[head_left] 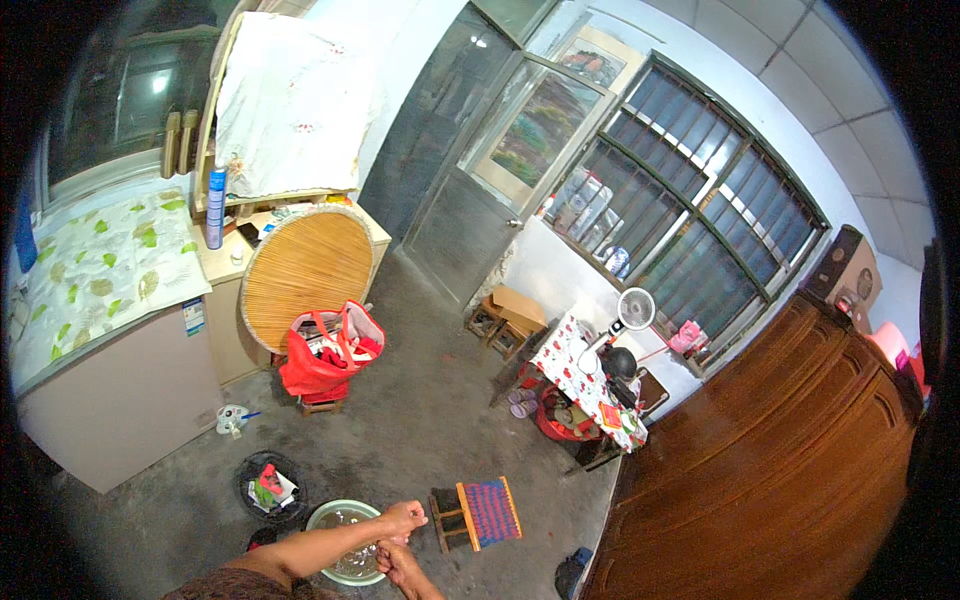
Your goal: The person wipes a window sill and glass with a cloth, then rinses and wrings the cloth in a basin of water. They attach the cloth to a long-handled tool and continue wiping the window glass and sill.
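Observation:
My left hand (404,518) is closed, its forearm reaching in from the lower left across a pale green basin (320,514). The basin stands on the floor and holds what looks like water. Just below the left wrist, my right hand (394,560) is closed too, close against the left arm. What either hand holds, if anything, is too small or hidden to make out. Right of my hands stands a low folding stool (489,513) with a woven red and blue seat.
Left of the basin is a black waste bin (272,488) with litter in it. Farther off, a red bag (330,350) rests on a small stool before a round woven mat (305,270). A cloth-covered table (570,360) bears a fan (635,310); a brown wooden wardrobe (760,450) fills the right.

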Demonstrator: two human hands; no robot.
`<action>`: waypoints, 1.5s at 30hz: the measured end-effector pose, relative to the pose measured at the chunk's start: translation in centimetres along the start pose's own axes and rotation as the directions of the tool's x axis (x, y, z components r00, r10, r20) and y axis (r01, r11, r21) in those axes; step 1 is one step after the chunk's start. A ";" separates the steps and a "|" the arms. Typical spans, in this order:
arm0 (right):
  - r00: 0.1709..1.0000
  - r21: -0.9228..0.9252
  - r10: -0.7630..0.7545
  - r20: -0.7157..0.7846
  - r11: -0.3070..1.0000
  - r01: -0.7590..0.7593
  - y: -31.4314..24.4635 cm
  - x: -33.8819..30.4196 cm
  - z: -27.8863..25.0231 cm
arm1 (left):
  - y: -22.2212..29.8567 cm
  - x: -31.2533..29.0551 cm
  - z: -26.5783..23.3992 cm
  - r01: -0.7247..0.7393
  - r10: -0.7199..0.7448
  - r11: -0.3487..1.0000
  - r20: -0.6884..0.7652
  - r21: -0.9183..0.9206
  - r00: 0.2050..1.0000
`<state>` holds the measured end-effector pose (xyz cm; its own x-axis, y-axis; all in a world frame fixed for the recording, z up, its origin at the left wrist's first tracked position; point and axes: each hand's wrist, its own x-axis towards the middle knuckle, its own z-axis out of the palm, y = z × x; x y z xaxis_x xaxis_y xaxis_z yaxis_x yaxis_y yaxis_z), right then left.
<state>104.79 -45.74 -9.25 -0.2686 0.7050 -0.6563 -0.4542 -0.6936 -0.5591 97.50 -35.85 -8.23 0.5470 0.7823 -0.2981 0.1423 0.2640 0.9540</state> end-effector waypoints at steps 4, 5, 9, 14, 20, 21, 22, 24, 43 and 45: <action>0.955 -0.198 -0.155 -0.251 0.974 0.106 0.9 0.0 1.9 | -3.3 1.2 0.3 -0.029 0.055 0.986 -0.155 0.165 0.986; 0.961 -0.237 -0.147 -0.235 0.967 0.090 1.2 0.8 1.6 | -5.0 1.8 -0.1 -0.043 0.089 0.978 -0.224 0.202 0.971; 0.870 -0.559 -0.283 -0.403 0.829 0.011 2.4 4.7 -2.9 | -2.0 0.6 1.1 0.052 0.011 0.982 -0.329 0.181 0.944; 0.816 -0.767 -0.484 -0.315 0.637 0.082 2.1 5.4 -2.3 | -1.6 0.3 1.0 0.074 -0.003 0.989 -0.485 0.128 0.875; 0.781 -0.965 -0.568 -0.260 0.176 -0.193 1.1 4.6 -0.9 | -4.0 1.6 1.5 0.106 0.023 0.980 -0.632 0.166 0.775; 0.772 -0.959 -0.576 -0.268 0.237 -0.156 0.7 3.5 -0.5 | -4.2 2.0 1.9 0.104 0.023 0.981 -0.638 0.162 0.770; 0.746 -0.949 -0.589 -0.310 0.236 -0.208 1.0 4.0 -1.5 | -4.5 2.6 2.1 0.147 -0.065 0.984 -0.563 0.101 0.824; 0.685 -0.940 -0.643 -0.342 0.223 -0.260 1.3 3.7 -2.8 | -5.4 3.8 3.4 0.159 -0.083 0.983 -0.568 0.087 0.819; 0.802 -0.628 -0.563 -0.203 0.702 0.334 2.9 4.2 -7.0 | -7.0 -0.8 -2.1 0.162 -0.097 0.972 -0.334 0.173 0.938; 0.759 -0.728 -0.626 -0.177 0.603 0.326 3.0 4.8 -6.7 | -9.4 -0.8 -3.1 0.154 -0.029 0.953 -0.428 0.259 0.903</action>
<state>107.83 -45.48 -17.46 0.2310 0.9433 -0.2384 0.2573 -0.2956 -0.9200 93.22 -37.22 -17.09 0.1367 0.9405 -0.3112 0.4339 0.2256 0.8723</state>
